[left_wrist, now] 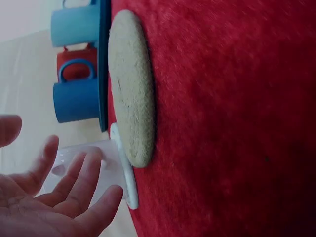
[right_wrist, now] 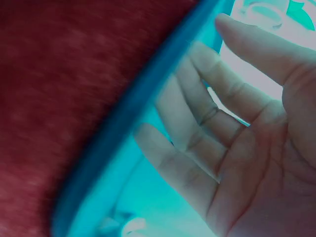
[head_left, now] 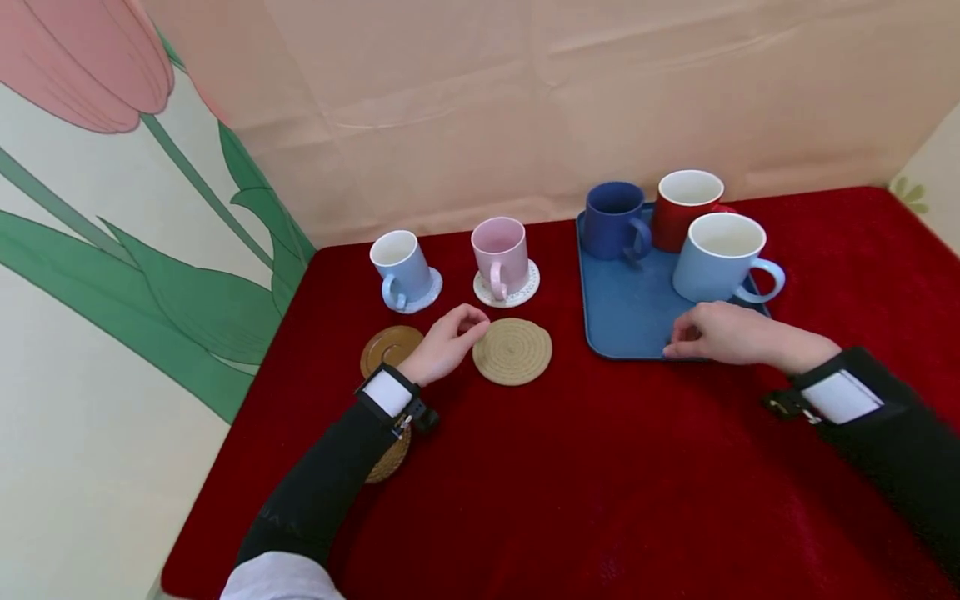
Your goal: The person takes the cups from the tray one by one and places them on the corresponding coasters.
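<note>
Red cloth covers our worktop. Our left hand (head_left: 444,340) hovers loose-fingered just left of the woven coaster (head_left: 512,351), holding nothing. Our right hand (head_left: 720,333) rests relaxed on the near rim of the blue tray (head_left: 622,312), right by the light blue mug (head_left: 720,255).

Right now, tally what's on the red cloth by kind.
Mugs: 5 (light blue, pink, navy, red, big light blue)
Coasters: 5 (white under light blue, white under pink, woven, brown, woven under sleeve)
Tray: 1
Total: 11
</note>
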Demonstrator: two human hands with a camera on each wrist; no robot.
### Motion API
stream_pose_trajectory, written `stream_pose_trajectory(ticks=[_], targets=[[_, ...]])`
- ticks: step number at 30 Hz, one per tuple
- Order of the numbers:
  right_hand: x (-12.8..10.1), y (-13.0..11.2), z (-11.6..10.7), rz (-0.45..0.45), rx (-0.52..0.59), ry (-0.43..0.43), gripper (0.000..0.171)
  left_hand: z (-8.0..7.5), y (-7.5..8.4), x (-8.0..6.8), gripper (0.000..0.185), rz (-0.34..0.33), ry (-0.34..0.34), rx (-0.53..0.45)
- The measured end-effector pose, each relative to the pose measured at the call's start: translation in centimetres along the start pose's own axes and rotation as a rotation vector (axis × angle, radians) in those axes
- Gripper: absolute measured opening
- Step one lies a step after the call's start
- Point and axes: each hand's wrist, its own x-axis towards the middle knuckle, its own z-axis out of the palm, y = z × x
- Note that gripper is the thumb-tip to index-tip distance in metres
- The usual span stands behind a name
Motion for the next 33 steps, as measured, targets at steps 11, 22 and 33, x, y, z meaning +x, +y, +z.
stream_pose_trajectory(ticks=[11,22,33], targets=[[4.7,-1.8,-1.0,0.181,0.311,0.341,0.091,0.5,0.3,-0.1,0.024,0.084,-0.033,-0.044],[9.6,-1.7,-1.5,0.375,0.486,0.483,0.092,0.7,0.6,-0.3,0.026,0.076,-0.046,-0.077],[10.8,-0.9,-0.4,0.379,0.517,0.610,0.051,0.8,0.1,-0.2,0.028,0.080,-0.030,-0.101]])
